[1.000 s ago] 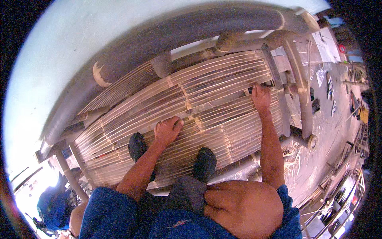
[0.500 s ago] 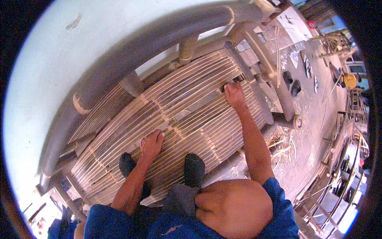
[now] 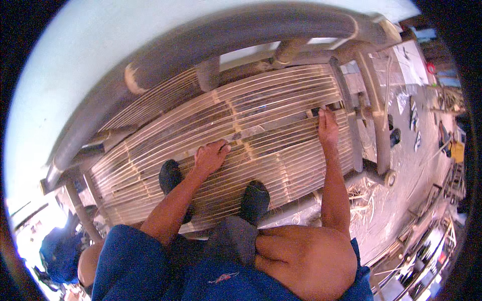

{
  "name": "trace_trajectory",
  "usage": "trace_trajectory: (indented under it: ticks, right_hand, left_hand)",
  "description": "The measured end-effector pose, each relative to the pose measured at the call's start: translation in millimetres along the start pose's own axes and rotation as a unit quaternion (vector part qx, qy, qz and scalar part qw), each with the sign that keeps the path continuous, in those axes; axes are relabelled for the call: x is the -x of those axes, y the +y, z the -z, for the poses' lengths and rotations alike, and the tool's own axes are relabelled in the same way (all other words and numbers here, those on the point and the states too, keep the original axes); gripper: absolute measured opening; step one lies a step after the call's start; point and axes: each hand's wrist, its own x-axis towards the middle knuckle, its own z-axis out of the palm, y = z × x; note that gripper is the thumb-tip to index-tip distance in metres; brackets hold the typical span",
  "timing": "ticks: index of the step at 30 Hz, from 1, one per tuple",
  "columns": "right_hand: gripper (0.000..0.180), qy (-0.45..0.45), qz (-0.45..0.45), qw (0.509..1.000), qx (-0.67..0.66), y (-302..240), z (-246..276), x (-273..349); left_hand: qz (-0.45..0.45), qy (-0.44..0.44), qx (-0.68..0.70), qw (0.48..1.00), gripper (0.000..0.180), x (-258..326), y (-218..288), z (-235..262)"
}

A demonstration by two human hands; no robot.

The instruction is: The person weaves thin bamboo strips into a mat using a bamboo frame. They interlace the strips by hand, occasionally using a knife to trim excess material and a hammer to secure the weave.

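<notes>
A seat of narrow bamboo slats (image 3: 281,150), tied across with lashings (image 3: 247,146), lies under me. My left hand (image 3: 211,156) rests low over its middle with fingers curled in; whatever lies beneath them is hidden. Farther right, my right hand (image 3: 329,126) pinches at a slat beside a dark gap near the seat's right end. Its fingertips touch the slat's edge. Between my hands a longer dark opening runs among the slats. My feet, in dark footwear (image 3: 255,200), are on the slats near my left hand.
A thick dark bamboo pole (image 3: 241,37) arches along the far side against a pale wall (image 3: 90,45). Bamboo posts (image 3: 376,115) stand at the right. Shavings (image 3: 362,200) litter the floor, with loose footwear (image 3: 395,136) and stacked bamboo pieces (image 3: 401,246) beyond.
The whole view has turned and shifted, so the seat appears more level and farther right. My left hand is nearer the middle lashing; my right hand remains by the gap.
</notes>
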Motion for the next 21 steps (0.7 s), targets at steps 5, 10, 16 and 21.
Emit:
trace_trajectory:
  ticks: [5,10,16,21]
  right_hand:
    - [0.025,0.012,-0.054,0.997,-0.049,-15,10,4]
    - [0.027,-0.038,-0.044,0.997,-0.053,-19,22,7]
    - [0.024,-0.1,-0.079,0.99,-0.058,-15,30,-10]
    - [0.022,-0.065,-0.106,0.991,-0.052,-34,32,4]
  left_hand:
    - [0.039,-0.077,0.068,0.994,0.038,-7,-5,2]
    - [0.027,-0.061,0.041,0.997,0.039,-7,-5,-4]
    - [0.0,-0.064,0.019,0.998,0.041,-9,-9,-9]
    - [-0.011,-0.021,0.013,1.0,0.041,-4,-8,-10]
